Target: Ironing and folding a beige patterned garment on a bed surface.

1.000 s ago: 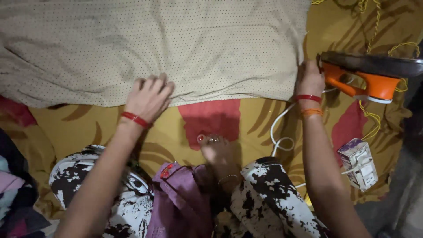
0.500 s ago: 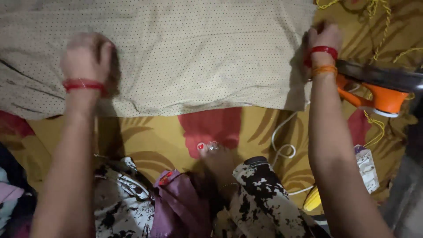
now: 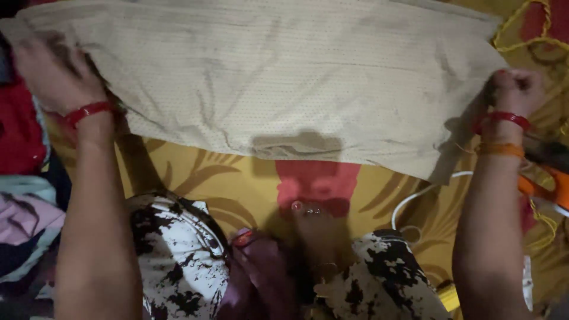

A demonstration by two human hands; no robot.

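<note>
Nearest, bare foot [image 3: 308, 228] on yellow patterned sheet [image 3: 195, 178], white cord [image 3: 415, 198] beside. Farther out, left hand [image 3: 50, 68] and right hand [image 3: 518, 89] each pinched shut on an edge of beige cloth [image 3: 267, 77], stretched between them above sheet. Orange iron [image 3: 542, 189] at right.

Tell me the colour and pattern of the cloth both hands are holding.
The cloth is beige with a fine dotted pattern, clearest in the head view.

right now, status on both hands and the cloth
Left hand and right hand each grip an edge of the beige cloth, stretched between them. Orange iron beside right arm.
</note>
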